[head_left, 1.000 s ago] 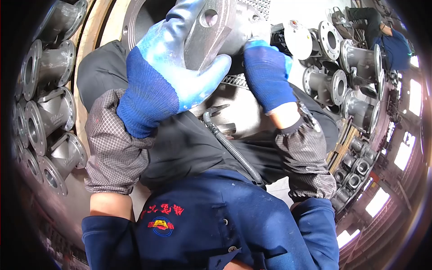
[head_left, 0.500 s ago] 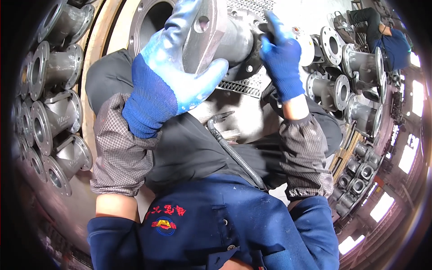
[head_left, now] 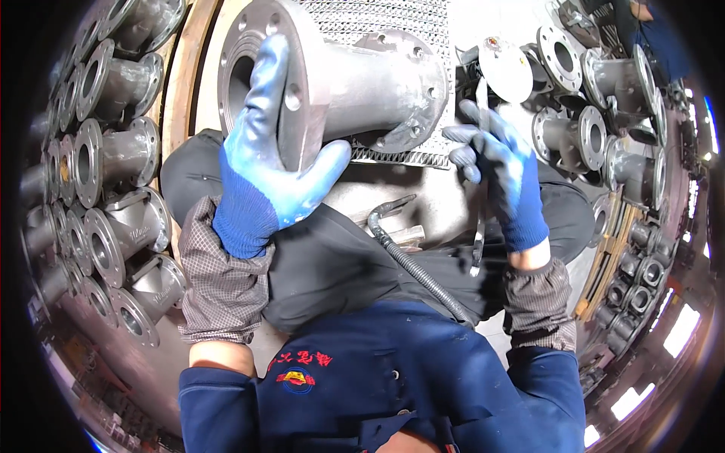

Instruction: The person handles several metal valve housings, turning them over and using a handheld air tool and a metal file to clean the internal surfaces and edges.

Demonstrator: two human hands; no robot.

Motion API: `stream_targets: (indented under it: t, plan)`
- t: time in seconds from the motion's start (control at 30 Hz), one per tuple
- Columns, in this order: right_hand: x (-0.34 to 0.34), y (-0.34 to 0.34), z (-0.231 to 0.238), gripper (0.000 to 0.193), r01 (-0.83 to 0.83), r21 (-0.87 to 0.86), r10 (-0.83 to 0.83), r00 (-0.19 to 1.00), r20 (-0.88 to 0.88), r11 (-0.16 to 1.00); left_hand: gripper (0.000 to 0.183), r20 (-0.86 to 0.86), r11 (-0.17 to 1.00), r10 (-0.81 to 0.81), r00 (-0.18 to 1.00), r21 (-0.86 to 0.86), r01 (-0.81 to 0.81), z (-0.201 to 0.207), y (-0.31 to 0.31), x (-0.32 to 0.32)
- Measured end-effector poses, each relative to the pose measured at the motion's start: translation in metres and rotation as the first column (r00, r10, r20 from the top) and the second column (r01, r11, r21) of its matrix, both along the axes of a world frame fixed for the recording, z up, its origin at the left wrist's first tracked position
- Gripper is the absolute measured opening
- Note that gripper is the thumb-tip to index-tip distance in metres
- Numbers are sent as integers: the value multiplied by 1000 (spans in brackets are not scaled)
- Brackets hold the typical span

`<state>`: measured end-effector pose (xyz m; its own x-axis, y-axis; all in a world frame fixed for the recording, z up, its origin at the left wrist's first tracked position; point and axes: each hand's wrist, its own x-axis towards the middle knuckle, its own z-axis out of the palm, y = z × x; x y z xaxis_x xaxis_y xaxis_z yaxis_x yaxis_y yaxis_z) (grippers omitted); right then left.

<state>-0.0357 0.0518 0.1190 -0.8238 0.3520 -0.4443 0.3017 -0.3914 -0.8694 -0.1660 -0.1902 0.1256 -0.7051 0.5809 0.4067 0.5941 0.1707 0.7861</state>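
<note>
A grey cast flanged pipe point(head_left: 370, 90) lies on its side in front of me, its wide near flange point(head_left: 306, 90) facing left. My left hand point(head_left: 268, 162), in a blue coated glove, rests against that flange with fingers stretched along it and thumb spread out to the side. To the right of the pipe, apart from it, my right hand point(head_left: 502, 162) in a matching glove is closed around a long thin metal bar point(head_left: 480, 219). The bar stands roughly lengthwise in the picture, passing above and below the fist; its exact kind cannot be made out.
A perforated metal grating point(head_left: 411, 157) lies beneath the pipe. Flanged pipes point(head_left: 121, 151) are stacked at left, and more point(head_left: 563, 143) stand at right by a white disc point(head_left: 506, 69). A ribbed hose point(head_left: 415, 272) crosses near my legs. Another person point(head_left: 657, 38) is at far right.
My right hand has drawn back from the pipe's far flange, toward me and right; the bar now shows clearly. My left hand stays at the near flange. The head view has shifted.
</note>
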Motion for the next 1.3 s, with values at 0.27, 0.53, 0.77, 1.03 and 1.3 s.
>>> stream_targets:
  t: [0.27, 0.53, 0.77, 1.03, 1.3]
  plan:
    - [101, -63, -31, 45, 49, -37, -43, 989, 142, 998, 91, 119, 998, 27, 993, -57, -21, -10, -13, 6]
    - [49, -32, -30, 33, 41, 828, 180, 969, -169, 559, 96, 171, 992, 87, 981, -104, -70, 5, -13, 13]
    - [6, -32, -49, 33, 135, 836, 101, 970, -221, 532, 97, 80, 983, 120, 990, -151, -107, 2, -6, 19]
    - [-11, -40, -46, 32, -4, 911, 41, 999, -14, 412, 97, -5, 986, 62, 998, -158, -62, 3, -6, 17]
    - [-29, -52, -37, 22, -185, 958, 75, 982, 172, 221, 95, 50, 991, 74, 996, -119, -68, 3, -1, 20]
